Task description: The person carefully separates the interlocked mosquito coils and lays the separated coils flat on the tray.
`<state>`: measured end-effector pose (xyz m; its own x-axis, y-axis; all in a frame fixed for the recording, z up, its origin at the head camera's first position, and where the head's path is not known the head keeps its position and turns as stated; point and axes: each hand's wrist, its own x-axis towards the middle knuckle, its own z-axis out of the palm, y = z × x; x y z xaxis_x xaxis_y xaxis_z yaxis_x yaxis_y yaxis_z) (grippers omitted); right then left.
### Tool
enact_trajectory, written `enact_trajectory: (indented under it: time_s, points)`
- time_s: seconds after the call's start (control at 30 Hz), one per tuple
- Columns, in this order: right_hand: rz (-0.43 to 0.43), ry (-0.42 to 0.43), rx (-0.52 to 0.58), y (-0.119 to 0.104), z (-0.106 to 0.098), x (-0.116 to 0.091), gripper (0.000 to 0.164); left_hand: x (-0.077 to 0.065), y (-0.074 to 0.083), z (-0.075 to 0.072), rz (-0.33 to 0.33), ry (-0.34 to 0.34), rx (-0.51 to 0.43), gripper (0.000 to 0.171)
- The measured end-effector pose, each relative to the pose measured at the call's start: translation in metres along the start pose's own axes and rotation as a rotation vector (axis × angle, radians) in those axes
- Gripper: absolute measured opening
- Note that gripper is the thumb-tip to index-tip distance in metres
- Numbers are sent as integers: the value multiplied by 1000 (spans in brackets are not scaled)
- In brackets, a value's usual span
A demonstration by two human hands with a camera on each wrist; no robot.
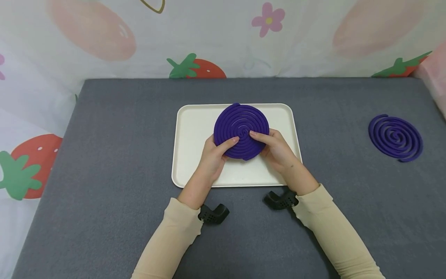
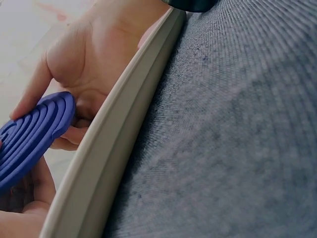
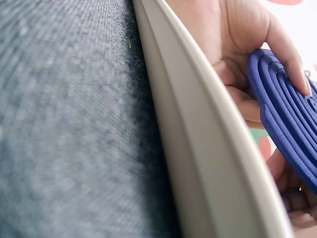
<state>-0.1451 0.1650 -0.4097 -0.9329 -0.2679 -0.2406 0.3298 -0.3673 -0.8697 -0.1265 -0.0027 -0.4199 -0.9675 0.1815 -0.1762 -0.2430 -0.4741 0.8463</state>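
A dark purple, tightly wound mosquito coil [image 1: 240,116] is held up over the white tray [image 1: 195,155]. My left hand [image 1: 212,155] grips its lower left edge, thumb lying across the upper face. On the opposite edge my right hand [image 1: 275,149] pinches the coil, its thumb pointing at the centre. The fingers of both hands are mostly hidden under the disc. In the left wrist view the coil [image 2: 37,131] appears tilted, clear of the tray rim [image 2: 116,124]. The right wrist view shows the coil [image 3: 282,99] between thumb and curled fingers.
A second purple coil [image 1: 395,137], more loosely wound, lies on the grey cloth-covered table [image 1: 115,155] at the right. Behind the table hangs a white cloth [image 1: 230,42] printed with strawberries and flowers. Something pink [image 1: 433,73] stands at the far right corner.
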Motion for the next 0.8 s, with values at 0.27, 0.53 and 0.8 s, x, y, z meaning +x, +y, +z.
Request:
enact_trajectory:
  time_s: [0.27, 0.53, 0.8]
  points:
    - [-13, 16, -1, -1, 1, -1, 30, 0, 0, 1, -10, -14, 23, 48]
    - [-2, 60, 29, -2, 1, 0, 25, 0, 3, -1, 62, 16, -19, 35]
    - [-46, 70, 114, -6, -3, 0, 23, -1, 5, -2, 91, 23, -90, 38]
